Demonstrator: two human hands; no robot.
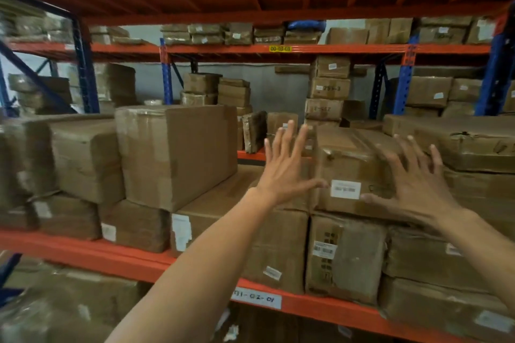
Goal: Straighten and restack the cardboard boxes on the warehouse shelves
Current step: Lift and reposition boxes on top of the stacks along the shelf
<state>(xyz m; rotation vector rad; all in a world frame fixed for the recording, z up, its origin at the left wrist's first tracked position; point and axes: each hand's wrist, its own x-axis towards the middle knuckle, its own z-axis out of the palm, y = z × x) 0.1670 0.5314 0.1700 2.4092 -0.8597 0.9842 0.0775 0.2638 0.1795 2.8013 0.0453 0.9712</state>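
Note:
A taped cardboard box with a white barcode label [352,172] sits on top of other boxes on the orange shelf [111,256]. My left hand [287,167] is spread open at the box's left front corner, its thumb near the label. My right hand [412,184] is spread open over the box's right front side, thumb just below the label. Neither hand grips anything. Whether the palms touch the box I cannot tell. A tall taped box [178,156] stands upright to the left on a lower box [239,228].
Flat wide boxes [468,142] are stacked to the right. More boxes [83,159] fill the left of the shelf. A gap behind shows a second rack [278,49] with several stacked boxes [328,89]. An orange deck overhangs above.

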